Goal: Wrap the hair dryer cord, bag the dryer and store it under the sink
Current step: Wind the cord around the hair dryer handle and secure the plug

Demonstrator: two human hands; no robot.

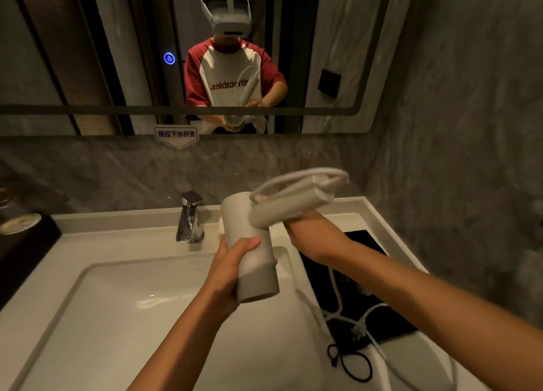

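Observation:
I hold a white hair dryer (255, 261) above the sink's right edge. My left hand (232, 261) grips its barrel from the left. My right hand (308, 235) is closed on the dryer's handle (282, 211), which points up and to the right. A loop of white cord (302, 179) lies along the handle and sticks out past its end. The remaining cord (379, 346) trails down over a black bag (361, 290) that lies flat on the counter to the right. The bag's black drawstring (352, 364) lies looped at the counter's front.
A white basin (123, 302) fills the counter below my arms, with a chrome faucet (191, 217) behind it. A black tray with a dish (20, 223) sits at the far left. The mirror (88, 67) above reflects me. A grey stone wall closes the right side.

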